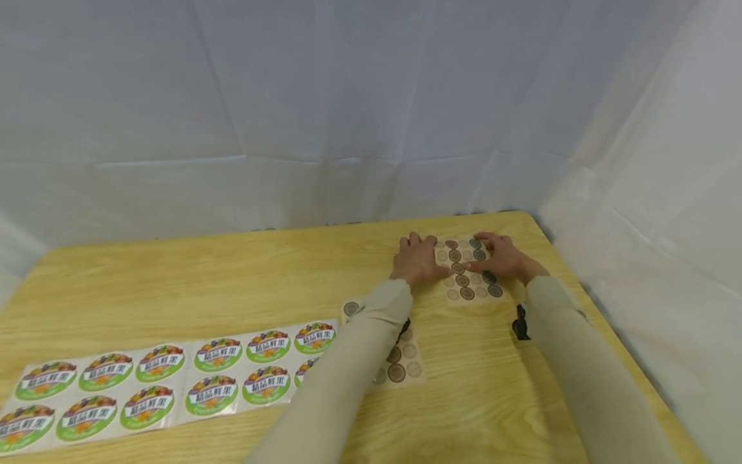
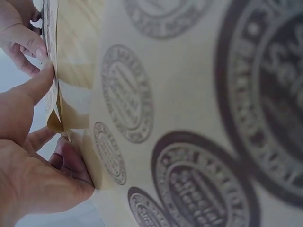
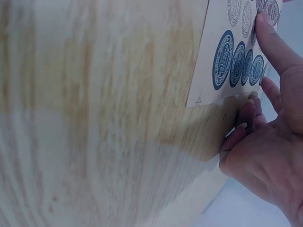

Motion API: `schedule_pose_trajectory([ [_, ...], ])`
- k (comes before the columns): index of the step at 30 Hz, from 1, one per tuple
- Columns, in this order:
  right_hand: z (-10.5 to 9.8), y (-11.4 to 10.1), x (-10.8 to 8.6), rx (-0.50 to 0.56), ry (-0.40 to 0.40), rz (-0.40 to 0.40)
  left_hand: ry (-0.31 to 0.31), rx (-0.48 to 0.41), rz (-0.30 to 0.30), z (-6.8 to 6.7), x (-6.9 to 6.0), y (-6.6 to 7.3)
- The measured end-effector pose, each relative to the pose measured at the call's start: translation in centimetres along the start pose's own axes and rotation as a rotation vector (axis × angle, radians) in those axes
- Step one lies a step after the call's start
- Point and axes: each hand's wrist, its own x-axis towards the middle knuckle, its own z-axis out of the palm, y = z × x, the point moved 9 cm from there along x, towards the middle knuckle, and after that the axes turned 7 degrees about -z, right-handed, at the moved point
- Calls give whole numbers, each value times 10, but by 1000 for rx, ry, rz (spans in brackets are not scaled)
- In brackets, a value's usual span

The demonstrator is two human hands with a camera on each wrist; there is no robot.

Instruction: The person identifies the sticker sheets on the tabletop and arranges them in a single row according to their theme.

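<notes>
A tan sheet of round stickers (image 1: 471,301) lies near the far right of the table, between both hands. My left hand (image 1: 416,261) grips its left edge, thumb on top. In the left wrist view, that sheet's corner (image 2: 55,124) is bent up beside a fingertip; the fingertip is partly hidden. From the right side, my right hand (image 1: 501,258) reaches over the sheet with its thumb extended onto the stickers. In the right wrist view, that thumb (image 3: 273,40) touches the sheet, while the lower fingers bend near the table beside its edge.
A second tan sticker sheet (image 1: 414,380) lies closer, partly under my left forearm. To its left stretches a long white sheet of colourful fruit labels (image 1: 182,386). The wooden table (image 1: 191,277) meets white hanging sheeting (image 1: 278,129) behind and at the right.
</notes>
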Motion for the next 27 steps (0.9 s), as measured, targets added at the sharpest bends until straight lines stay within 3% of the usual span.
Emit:
schedule_pose_trajectory([
  [9, -3, -4, 2, -42, -10, 10, 16, 16, -15, 1, 0, 2],
  [20, 0, -11, 6, -83, -57, -47, 46, 50, -31, 3, -3, 4],
  [27, -2, -12, 6, -111, -12, -94, 45, 54, -37, 7, 1, 7],
])
